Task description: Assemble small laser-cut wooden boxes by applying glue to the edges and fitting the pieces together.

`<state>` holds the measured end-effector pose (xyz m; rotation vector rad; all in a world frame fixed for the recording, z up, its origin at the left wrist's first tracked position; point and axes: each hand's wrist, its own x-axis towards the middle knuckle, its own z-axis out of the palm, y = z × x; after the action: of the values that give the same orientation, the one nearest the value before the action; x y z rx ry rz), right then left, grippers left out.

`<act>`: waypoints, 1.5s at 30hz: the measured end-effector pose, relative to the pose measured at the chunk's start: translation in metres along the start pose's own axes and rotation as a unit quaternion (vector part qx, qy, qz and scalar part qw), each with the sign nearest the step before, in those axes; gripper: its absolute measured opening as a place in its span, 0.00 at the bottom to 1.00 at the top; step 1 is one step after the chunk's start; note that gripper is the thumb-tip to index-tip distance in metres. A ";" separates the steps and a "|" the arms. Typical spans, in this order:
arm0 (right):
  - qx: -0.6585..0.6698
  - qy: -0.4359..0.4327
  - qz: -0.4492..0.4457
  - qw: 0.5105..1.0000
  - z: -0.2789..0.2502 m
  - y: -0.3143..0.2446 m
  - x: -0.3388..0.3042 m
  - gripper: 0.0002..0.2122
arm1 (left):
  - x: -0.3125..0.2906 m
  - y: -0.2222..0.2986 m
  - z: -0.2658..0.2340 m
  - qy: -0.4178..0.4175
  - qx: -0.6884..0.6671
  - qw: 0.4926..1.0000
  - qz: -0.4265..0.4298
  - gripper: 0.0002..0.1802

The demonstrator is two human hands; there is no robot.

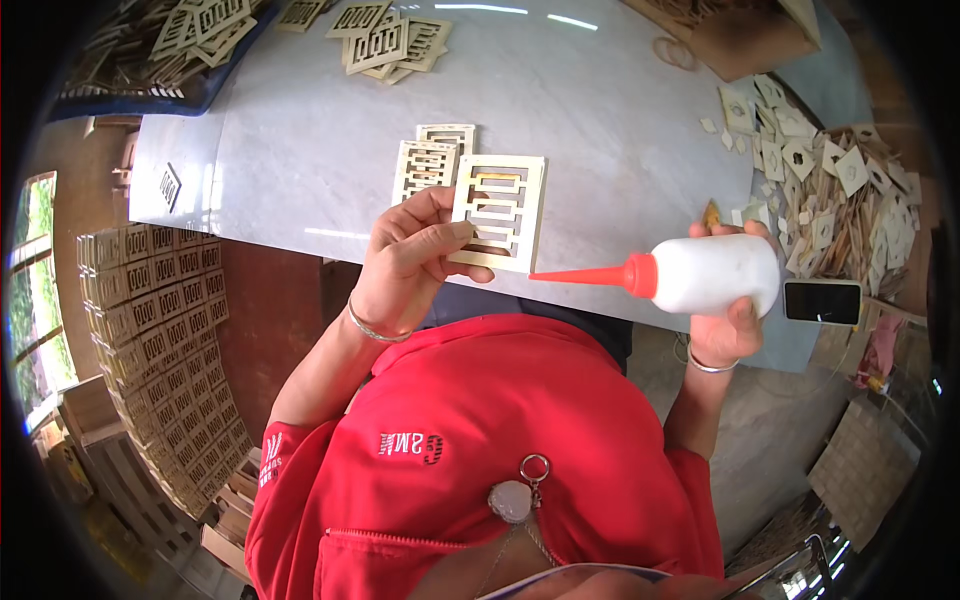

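My left hand (pixel 425 243) pinches the lower left edge of a pale wooden fretwork panel (pixel 531 215) with rectangular cutouts, tilted up above the near edge of the table. In my right hand (pixel 728 335) lies a white squeeze bottle (pixel 715 273) with a long red nozzle (pixel 590 275). The bottle is held sideways, and its tip points left, at the panel's lower right corner; whether it touches cannot be told. Just behind the held panel, two similar panels (pixel 424 168) lie overlapping on the table.
The grey table (pixel 600 110) bears a heap of panels (pixel 392 45) at the far side. A blue crate (pixel 205 95) of panels stands far left. On the right lie many wooden offcuts (pixel 850 210) and a phone (pixel 822 301). Stacked panels (pixel 160 340) rise left of the table.
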<state>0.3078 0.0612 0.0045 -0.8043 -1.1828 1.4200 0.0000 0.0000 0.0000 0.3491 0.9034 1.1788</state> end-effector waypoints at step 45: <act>0.153 0.100 0.029 0.983 -0.027 0.025 0.005 0.33 | 0.180 0.199 -0.124 0.101 0.899 0.397 0.152 0.23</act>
<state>0.3242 0.0737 -0.0259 -0.7490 -0.7695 1.4856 -0.2053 0.2117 -0.0201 2.2350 2.1422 -0.0932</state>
